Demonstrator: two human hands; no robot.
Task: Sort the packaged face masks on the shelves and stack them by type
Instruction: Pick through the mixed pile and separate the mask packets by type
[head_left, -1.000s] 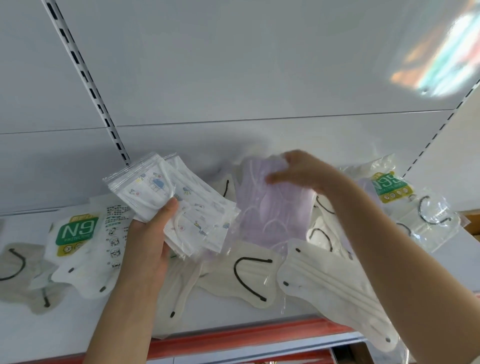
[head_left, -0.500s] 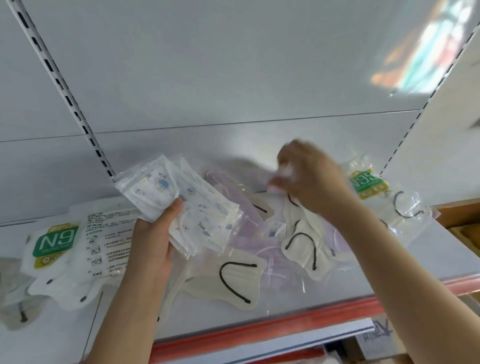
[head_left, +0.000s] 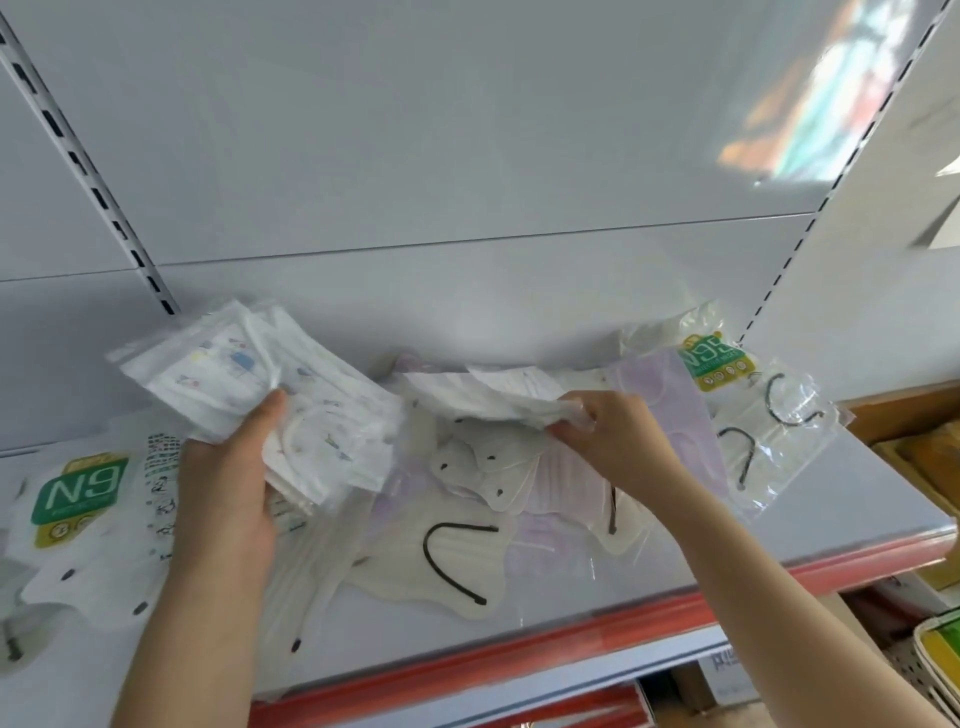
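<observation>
Plainly, the left hand (head_left: 223, 488) clutched a fanned stack of printed masks (head_left: 291, 410) above the shelf (head_left: 841, 499); the right hand (head_left: 618, 441) pinched another printed mask packet (head_left: 483, 400) just right of that stack. Slick wrappers might slide loose, dropping among the unsorted black-strapped masks (head_left: 447, 566) below.

Single head-worn view, looking forward and slightly down, close over shelf (head_left: 852, 499)
</observation>
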